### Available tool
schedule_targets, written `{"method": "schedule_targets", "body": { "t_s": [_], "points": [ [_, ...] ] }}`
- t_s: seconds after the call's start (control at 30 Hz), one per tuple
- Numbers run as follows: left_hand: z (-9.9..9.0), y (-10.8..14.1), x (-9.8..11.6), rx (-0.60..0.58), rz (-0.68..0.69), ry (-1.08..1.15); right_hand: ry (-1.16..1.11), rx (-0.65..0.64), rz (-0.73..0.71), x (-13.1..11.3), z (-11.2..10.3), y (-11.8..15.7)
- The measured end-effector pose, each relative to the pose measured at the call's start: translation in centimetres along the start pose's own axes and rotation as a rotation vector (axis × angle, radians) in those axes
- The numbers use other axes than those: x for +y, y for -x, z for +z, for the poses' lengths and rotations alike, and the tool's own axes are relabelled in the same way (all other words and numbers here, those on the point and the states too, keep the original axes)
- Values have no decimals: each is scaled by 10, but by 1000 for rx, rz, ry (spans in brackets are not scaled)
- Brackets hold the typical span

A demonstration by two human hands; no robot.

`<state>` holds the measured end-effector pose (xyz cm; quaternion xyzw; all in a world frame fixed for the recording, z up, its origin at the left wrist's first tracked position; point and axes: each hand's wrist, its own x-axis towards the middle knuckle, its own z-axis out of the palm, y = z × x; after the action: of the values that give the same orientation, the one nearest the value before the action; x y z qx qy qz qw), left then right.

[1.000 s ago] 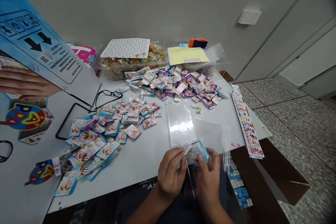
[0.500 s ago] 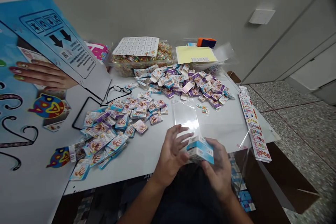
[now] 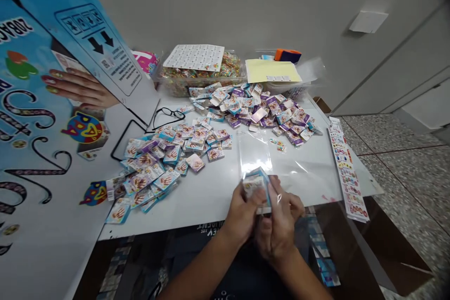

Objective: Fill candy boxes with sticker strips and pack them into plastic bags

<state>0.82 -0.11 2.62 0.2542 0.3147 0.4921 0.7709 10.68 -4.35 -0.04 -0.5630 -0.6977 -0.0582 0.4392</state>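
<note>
Near the table's front edge, small blue-and-white cardboard boxes (image 3: pixel 253 185) are held upright between my two hands. My left hand (image 3: pixel 242 215) is closed round their left side, thumb across the front. My right hand (image 3: pixel 279 227) is closed at their right side, its fingers partly blurred. Shiny clear film glints by the right fingers; whether it wraps the boxes I cannot tell. Just beyond lies a flat clear plastic bag (image 3: pixel 253 152). Small packets (image 3: pixel 280 146) with colourful contents rest beside it.
Piles of small boxes lie at left (image 3: pixel 144 178) and back (image 3: pixel 253 108). Behind stand a tub of colourful packets (image 3: pixel 176 85) and a yellow sheet (image 3: pixel 270 71). Glasses (image 3: pixel 168 113), a tall printed display (image 3: pixel 80 159), sticker strips (image 3: pixel 346 168) and an open carton (image 3: pixel 390 243) surround the table.
My left hand, spread open before, has closed on the boxes. The boxes have been turned from lying tilted to upright, and my right hand has moved inward. The camera view has shifted left.
</note>
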Motion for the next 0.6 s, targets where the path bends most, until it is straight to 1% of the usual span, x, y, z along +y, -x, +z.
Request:
{"method": "schedule_targets", "body": {
  "t_s": [0.07, 0.13, 0.2, 0.27, 0.37, 0.43, 0.53, 0.6],
  "points": [
    [-9, -4, 14, 27, -21, 24, 40, -117, -103, 4, 1, -2],
    [-17, -8, 26, 60, -51, -9, 59, -171, -173, 8, 3, -6],
    [-22, -10, 30, 77, -81, -59, 56, -205, -221, 13, 6, -10],
    [-27, -11, 28, 65, -101, -115, 57, -239, -249, 20, 9, -11],
    [-32, -15, 18, 58, -75, -217, 108, -266, -244, 28, 14, -8],
    [-37, -17, 12, 38, -63, -284, 157, -246, -218, 29, 18, -5],
    [-44, -21, 6, -38, -100, -346, 217, -212, -123, 26, 24, -2],
    [-46, -22, 3, -83, -123, -363, 214, -212, -53, 24, 28, -1]
  ]
}}
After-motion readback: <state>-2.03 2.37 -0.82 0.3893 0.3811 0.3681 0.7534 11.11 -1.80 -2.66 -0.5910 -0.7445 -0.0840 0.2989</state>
